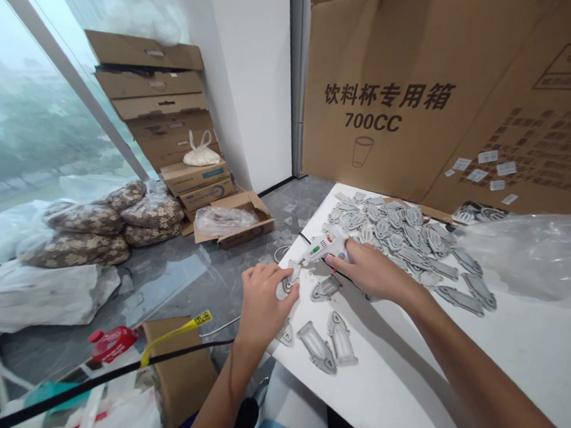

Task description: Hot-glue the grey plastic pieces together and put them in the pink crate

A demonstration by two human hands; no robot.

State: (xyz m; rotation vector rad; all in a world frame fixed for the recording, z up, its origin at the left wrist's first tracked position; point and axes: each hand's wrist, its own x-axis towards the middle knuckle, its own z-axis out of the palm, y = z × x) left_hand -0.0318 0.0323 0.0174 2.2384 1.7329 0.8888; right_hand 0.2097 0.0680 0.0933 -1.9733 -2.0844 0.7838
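Here at the left edge of the white table (393,354), the right hand (367,268) has its fingers wrapped firmly around a white glue gun (326,246), nozzle pointing left toward a grey piece (290,278), and the left hand (266,298) has that piece pinched between thumb and fingers, covering part of it. Just right of the pinch lies a loose grey part (326,288), with a pair of grey frames (327,349) nearer on the bare tabletop. Beyond the gun it gets crowded: a heap of grey pieces (403,230) spreads across the far side, partly hidden by the right hand, and a big carton (387,50) walls off everything behind it. Clear plastic (534,253) bulges over the far right of the tabletop. Down on the left, patterned bundles (81,224) slump by the window, an open box (247,227) sits on the floor, and nearer, a red bottle (114,343) lies beside a yellow strap (177,335).
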